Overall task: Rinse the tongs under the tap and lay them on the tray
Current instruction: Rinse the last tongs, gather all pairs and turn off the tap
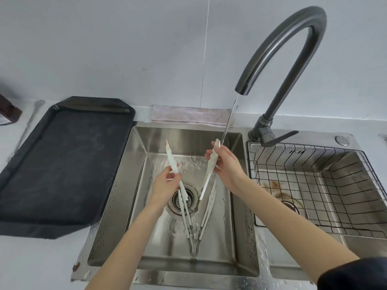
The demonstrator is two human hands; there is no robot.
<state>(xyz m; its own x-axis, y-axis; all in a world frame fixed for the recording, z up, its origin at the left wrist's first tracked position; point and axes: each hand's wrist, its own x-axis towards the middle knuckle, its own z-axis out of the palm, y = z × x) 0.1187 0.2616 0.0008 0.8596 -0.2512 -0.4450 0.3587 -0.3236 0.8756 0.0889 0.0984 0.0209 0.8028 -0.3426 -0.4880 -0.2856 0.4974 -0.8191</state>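
I hold a pair of white tongs (210, 166) spread in a V over the left sink basin (117, 197). My left hand (164, 184) grips the left arm and my right hand (227, 165) grips the right arm. The right arm's tip touches the water stream (229, 120) running from the dark curved tap (293, 38). Below my hands a second pair of white and metal tongs (193, 233) lies on the basin floor, with its hinge loop toward me. The black tray (62, 164) sits on the counter left of the sink with nothing on it.
A wire rack (318, 185) fills the right basin. A folded pale cloth (188, 116) lies behind the left basin against the wall. A dark brown bottle (7, 111) stands at the far left edge. The drain strainer (182, 197) is at the basin's centre.
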